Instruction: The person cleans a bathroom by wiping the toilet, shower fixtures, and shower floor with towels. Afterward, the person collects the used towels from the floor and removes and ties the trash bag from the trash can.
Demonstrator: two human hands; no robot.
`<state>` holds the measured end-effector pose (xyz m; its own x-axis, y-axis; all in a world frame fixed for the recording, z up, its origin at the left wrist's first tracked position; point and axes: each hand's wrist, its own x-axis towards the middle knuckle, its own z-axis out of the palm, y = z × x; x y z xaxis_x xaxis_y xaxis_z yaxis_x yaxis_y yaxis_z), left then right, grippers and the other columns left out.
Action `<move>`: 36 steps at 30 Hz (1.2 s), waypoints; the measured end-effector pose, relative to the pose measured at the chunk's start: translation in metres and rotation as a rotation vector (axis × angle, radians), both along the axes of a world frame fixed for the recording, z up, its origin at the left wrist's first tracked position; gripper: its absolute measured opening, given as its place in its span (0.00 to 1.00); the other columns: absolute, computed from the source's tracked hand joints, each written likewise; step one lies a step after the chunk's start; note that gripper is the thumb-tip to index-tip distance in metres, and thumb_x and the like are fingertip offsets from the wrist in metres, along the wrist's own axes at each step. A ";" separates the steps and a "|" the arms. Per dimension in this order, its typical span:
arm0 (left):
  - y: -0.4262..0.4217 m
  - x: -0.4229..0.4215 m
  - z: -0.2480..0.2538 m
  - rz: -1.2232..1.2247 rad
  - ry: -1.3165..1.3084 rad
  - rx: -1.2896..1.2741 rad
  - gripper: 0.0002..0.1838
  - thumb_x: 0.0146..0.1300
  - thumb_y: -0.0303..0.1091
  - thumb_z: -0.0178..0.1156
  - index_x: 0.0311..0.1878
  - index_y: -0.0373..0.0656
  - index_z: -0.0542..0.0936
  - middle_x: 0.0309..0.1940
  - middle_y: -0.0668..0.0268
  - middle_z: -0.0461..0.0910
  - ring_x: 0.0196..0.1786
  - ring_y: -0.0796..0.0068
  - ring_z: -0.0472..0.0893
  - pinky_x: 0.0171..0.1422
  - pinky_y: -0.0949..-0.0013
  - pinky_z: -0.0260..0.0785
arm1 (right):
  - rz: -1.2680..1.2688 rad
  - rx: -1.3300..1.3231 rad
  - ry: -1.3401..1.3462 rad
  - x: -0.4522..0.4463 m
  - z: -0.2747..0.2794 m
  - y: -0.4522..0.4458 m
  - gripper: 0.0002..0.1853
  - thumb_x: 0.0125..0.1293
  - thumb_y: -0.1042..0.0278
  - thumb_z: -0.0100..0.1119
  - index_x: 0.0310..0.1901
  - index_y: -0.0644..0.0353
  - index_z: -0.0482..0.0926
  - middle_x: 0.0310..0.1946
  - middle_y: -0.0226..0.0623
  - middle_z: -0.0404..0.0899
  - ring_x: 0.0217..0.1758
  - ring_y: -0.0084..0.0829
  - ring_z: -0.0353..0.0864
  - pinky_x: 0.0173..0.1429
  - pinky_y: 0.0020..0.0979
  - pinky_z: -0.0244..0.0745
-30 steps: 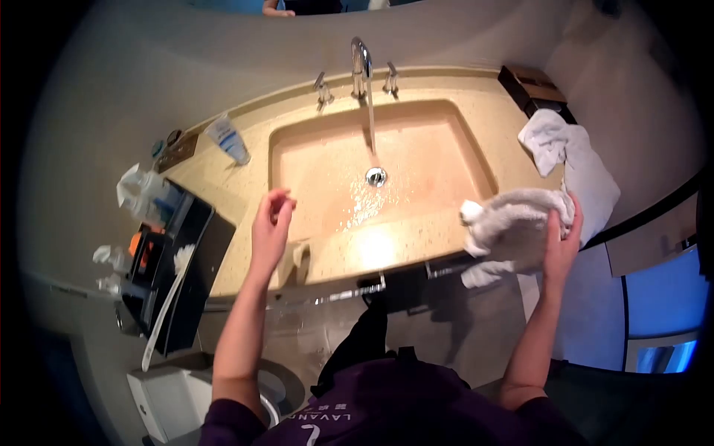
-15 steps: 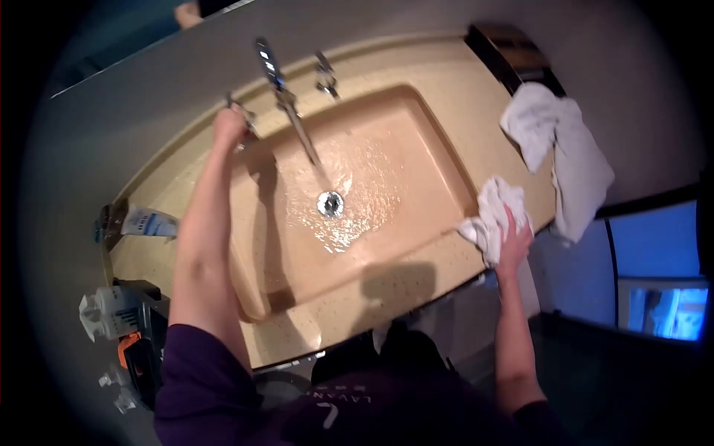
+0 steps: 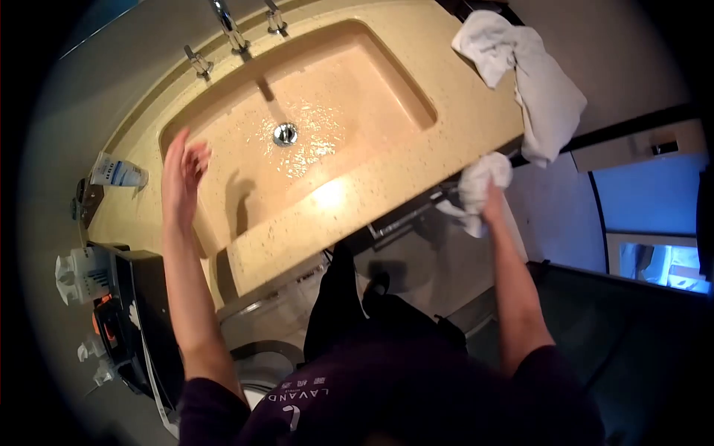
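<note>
My left hand [image 3: 184, 175] hovers over the left side of the sink [image 3: 349, 97], holding nothing, its fingers apart and slightly curled. No stream shows below the faucet [image 3: 229, 27]; rippling water lies round the drain [image 3: 285, 134]. The left tap handle [image 3: 198, 62] stands beyond my left hand. My right hand [image 3: 492, 202] is closed on a bunched white cloth [image 3: 483, 177] just off the counter's front edge. A white towel [image 3: 550, 93] lies over the counter's right end, near that cloth.
A blue-and-white tube [image 3: 119, 172] lies at the counter's left end. Below it, a black caddy [image 3: 141, 312] holds bottles and a white-handled brush. A toilet [image 3: 260, 372] is at lower left. A dark box [image 3: 468, 7] sits behind the towel.
My left hand has let go of the left tap handle and come back over the sink. The water stream has stopped. My right hand has drawn the cloth off the counter's edge. The view has shifted.
</note>
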<state>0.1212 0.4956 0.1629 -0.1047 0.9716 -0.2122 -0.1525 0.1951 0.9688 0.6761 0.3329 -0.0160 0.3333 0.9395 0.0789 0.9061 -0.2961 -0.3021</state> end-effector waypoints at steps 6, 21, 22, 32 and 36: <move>-0.199 0.011 -0.042 0.159 -0.043 -0.010 0.17 0.65 0.43 0.45 0.51 0.43 0.70 0.24 0.69 0.71 0.27 0.81 0.69 0.34 0.79 0.62 | 0.110 -0.355 0.272 -0.218 0.055 -0.044 0.34 0.57 0.57 0.49 0.64 0.48 0.48 0.54 0.69 0.57 0.51 0.57 0.68 0.51 0.49 0.68; -0.380 0.000 -0.105 0.681 -0.072 -0.546 0.20 0.60 0.46 0.48 0.55 0.53 0.64 0.40 0.73 0.72 0.44 0.80 0.70 0.47 0.69 0.60 | 1.026 0.146 -0.102 -0.391 0.046 -0.069 0.15 0.52 0.71 0.50 0.43 0.57 0.75 0.48 0.29 0.67 0.52 0.32 0.66 0.42 0.29 0.74; -0.379 0.008 -0.099 0.643 -0.060 -0.557 0.19 0.60 0.45 0.47 0.54 0.52 0.64 0.40 0.73 0.72 0.44 0.81 0.70 0.46 0.70 0.60 | 0.979 0.190 0.060 -0.364 0.030 -0.061 0.16 0.53 0.69 0.49 0.46 0.57 0.74 0.50 0.29 0.68 0.53 0.34 0.66 0.44 0.32 0.74; -0.309 0.113 -0.065 -0.170 -0.427 -0.541 0.23 0.64 0.47 0.46 0.57 0.43 0.63 0.48 0.63 0.72 0.49 0.75 0.72 0.51 0.72 0.67 | 0.857 -0.077 0.691 -0.228 0.159 -0.078 0.21 0.54 0.60 0.59 0.51 0.52 0.73 0.41 0.42 0.66 0.43 0.38 0.70 0.49 0.30 0.66; -0.278 0.145 -0.039 -0.363 -0.482 -0.267 0.30 0.61 0.45 0.52 0.61 0.37 0.59 0.55 0.60 0.67 0.57 0.69 0.67 0.59 0.67 0.61 | 0.754 -0.074 0.942 -0.218 0.202 -0.087 0.23 0.57 0.72 0.52 0.56 0.63 0.65 0.44 0.40 0.69 0.46 0.30 0.70 0.51 0.26 0.64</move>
